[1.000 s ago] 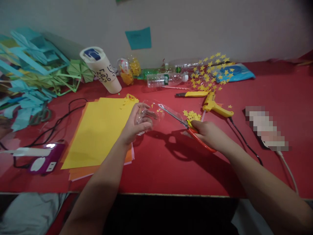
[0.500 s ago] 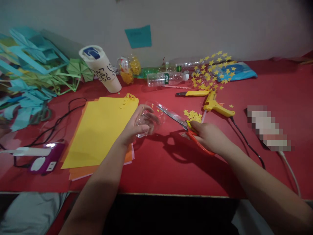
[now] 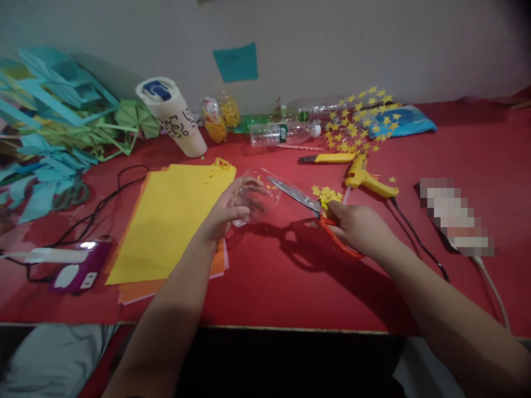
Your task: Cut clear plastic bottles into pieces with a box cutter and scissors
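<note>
My left hand (image 3: 232, 207) is wrapped round a clear plastic piece (image 3: 265, 193), which looks like a cut bottle part with a round rim. My right hand (image 3: 352, 224) grips the red-handled scissors (image 3: 296, 196). Their blades point left, with the tips at the rim of the plastic piece. A small pile of yellow stars (image 3: 327, 194) lies just behind my right hand. Left of my left hand is a stack of yellow and orange paper (image 3: 166, 221) with yellow scraps on its back corner.
Behind lie a yellow glue gun (image 3: 371, 182), a yellow cutter (image 3: 332, 158), clear bottles (image 3: 276, 134) and a star-covered clear piece (image 3: 360, 121). A white tumbler (image 3: 178, 121), paper crafts (image 3: 62, 99) and a purple power block (image 3: 81, 271) are left; a blurred device (image 3: 454, 215) is right.
My right hand and the scissors have shifted slightly. The plastic piece in my left hand has tilted a little and its rim shows wider.
</note>
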`<state>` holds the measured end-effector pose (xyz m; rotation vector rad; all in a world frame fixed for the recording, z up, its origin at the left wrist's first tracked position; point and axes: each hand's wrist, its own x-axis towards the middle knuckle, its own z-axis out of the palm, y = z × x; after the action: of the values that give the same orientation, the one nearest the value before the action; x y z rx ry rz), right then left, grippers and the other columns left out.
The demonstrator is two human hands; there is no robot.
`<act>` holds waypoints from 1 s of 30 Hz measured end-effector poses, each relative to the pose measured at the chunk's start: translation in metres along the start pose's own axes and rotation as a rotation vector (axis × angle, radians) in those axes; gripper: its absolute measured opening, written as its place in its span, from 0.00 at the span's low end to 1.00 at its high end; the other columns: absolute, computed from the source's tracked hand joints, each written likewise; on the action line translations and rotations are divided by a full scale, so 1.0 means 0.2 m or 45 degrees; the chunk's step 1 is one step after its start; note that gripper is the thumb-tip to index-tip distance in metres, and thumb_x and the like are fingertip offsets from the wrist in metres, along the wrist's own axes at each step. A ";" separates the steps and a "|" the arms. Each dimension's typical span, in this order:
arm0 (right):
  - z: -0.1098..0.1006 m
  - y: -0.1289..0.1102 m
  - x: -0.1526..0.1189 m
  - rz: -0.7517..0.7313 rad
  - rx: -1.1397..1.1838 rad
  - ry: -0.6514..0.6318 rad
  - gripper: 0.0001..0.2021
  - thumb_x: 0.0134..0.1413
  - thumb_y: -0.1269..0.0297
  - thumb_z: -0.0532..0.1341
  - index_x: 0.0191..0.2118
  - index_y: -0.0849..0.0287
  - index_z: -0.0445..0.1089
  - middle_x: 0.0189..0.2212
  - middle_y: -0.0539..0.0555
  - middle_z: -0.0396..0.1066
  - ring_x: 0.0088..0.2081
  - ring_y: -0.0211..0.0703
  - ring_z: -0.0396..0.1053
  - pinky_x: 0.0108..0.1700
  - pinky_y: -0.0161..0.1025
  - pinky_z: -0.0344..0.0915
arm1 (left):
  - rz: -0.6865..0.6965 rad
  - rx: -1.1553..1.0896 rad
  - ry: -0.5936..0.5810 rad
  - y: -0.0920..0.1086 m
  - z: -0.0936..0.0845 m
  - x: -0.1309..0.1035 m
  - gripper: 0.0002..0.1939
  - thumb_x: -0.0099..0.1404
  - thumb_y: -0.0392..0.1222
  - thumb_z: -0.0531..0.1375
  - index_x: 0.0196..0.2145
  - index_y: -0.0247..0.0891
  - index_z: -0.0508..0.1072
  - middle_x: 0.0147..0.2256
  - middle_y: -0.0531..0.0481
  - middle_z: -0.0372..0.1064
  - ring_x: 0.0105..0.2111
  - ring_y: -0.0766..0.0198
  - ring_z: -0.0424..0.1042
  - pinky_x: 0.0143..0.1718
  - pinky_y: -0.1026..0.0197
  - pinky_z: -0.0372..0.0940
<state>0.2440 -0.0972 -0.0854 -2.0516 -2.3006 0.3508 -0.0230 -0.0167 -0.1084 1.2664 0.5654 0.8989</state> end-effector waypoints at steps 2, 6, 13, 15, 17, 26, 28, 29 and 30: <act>0.00 0.00 0.00 0.019 -0.035 0.013 0.15 0.58 0.49 0.54 0.27 0.53 0.57 0.20 0.54 0.64 0.21 0.43 0.58 0.26 0.38 0.44 | 0.054 0.011 0.088 0.00 0.00 0.01 0.30 0.44 0.53 0.72 0.45 0.44 0.73 0.39 0.49 0.74 0.31 0.62 0.77 0.32 0.60 0.72; -0.01 -0.02 0.00 0.043 -0.046 -0.008 0.21 0.60 0.42 0.48 0.28 0.54 0.59 0.20 0.55 0.65 0.21 0.44 0.60 0.25 0.38 0.44 | 0.227 0.072 0.205 -0.05 0.03 0.00 0.28 0.50 0.58 0.68 0.46 0.45 0.73 0.36 0.51 0.73 0.24 0.68 0.72 0.23 0.65 0.66; 0.01 -0.06 -0.01 0.042 -0.001 -0.050 0.29 0.60 0.34 0.40 0.32 0.54 0.61 0.22 0.56 0.68 0.21 0.46 0.61 0.24 0.37 0.45 | 0.198 0.118 0.231 -0.08 0.09 -0.02 0.30 0.51 0.60 0.68 0.48 0.43 0.73 0.39 0.48 0.71 0.24 0.70 0.68 0.23 0.66 0.63; 0.01 -0.05 -0.01 0.037 0.001 -0.049 0.29 0.60 0.35 0.38 0.32 0.55 0.61 0.22 0.57 0.68 0.22 0.46 0.61 0.24 0.37 0.44 | 0.192 0.107 0.228 -0.07 0.10 -0.03 0.29 0.51 0.60 0.67 0.47 0.43 0.73 0.39 0.49 0.70 0.24 0.71 0.68 0.23 0.66 0.63; 0.02 -0.05 -0.01 0.022 0.014 -0.046 0.29 0.61 0.36 0.38 0.32 0.55 0.62 0.21 0.57 0.68 0.22 0.46 0.61 0.25 0.37 0.44 | 0.188 0.101 0.214 -0.06 0.11 -0.03 0.29 0.52 0.60 0.67 0.47 0.43 0.72 0.38 0.50 0.70 0.24 0.71 0.68 0.23 0.67 0.63; 0.03 -0.04 -0.01 0.019 0.006 -0.080 0.23 0.64 0.43 0.43 0.33 0.56 0.63 0.21 0.57 0.68 0.22 0.46 0.61 0.24 0.36 0.44 | 0.169 0.067 0.156 -0.05 0.09 -0.02 0.28 0.53 0.61 0.65 0.46 0.42 0.71 0.33 0.51 0.71 0.20 0.71 0.67 0.20 0.66 0.59; 0.03 -0.04 0.00 0.016 -0.008 -0.087 0.20 0.64 0.47 0.45 0.33 0.56 0.63 0.22 0.57 0.68 0.22 0.46 0.61 0.25 0.36 0.44 | 0.152 0.047 0.137 -0.04 0.09 -0.02 0.27 0.53 0.60 0.64 0.46 0.41 0.70 0.34 0.51 0.72 0.20 0.71 0.67 0.19 0.67 0.59; 0.03 -0.04 0.00 0.010 -0.015 -0.084 0.18 0.63 0.48 0.46 0.33 0.56 0.63 0.22 0.57 0.68 0.22 0.45 0.61 0.25 0.36 0.44 | 0.143 0.036 0.129 -0.03 0.08 -0.02 0.27 0.53 0.59 0.64 0.46 0.41 0.71 0.34 0.51 0.72 0.20 0.72 0.68 0.19 0.67 0.59; 0.03 -0.03 0.00 0.000 -0.023 -0.075 0.17 0.63 0.50 0.47 0.33 0.56 0.62 0.22 0.57 0.68 0.22 0.45 0.61 0.25 0.36 0.44 | 0.132 0.024 0.119 -0.03 0.08 -0.02 0.26 0.53 0.58 0.64 0.46 0.41 0.71 0.34 0.51 0.72 0.20 0.72 0.68 0.19 0.67 0.59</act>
<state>0.2364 -0.0992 -0.0897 -2.0772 -2.3455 0.3975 -0.0114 -0.0287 -0.1101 1.2847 0.5868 1.0453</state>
